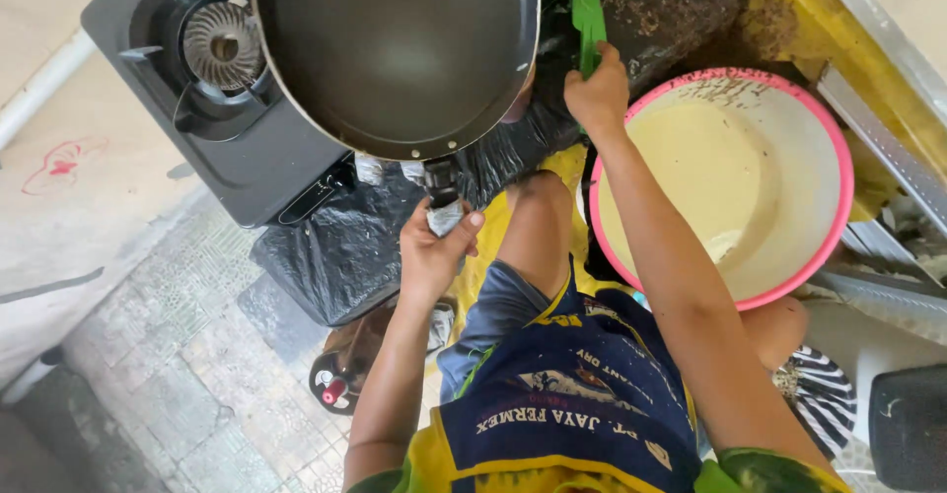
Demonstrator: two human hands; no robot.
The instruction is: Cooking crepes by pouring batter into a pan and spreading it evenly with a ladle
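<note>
One pan (395, 49), one pink basin (838, 158), one stove burner (219, 47).

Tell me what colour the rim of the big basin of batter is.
Pink: the basin has a pink rim around pale cream batter, seen clearly in the head view.

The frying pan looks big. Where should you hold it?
Hold the frying pan by its handle, the short dark stub sticking out from the rim toward the person. Come from the near side, fingers wrapped around it, as the left hand does; the wide round pan offers no other grip.
</note>
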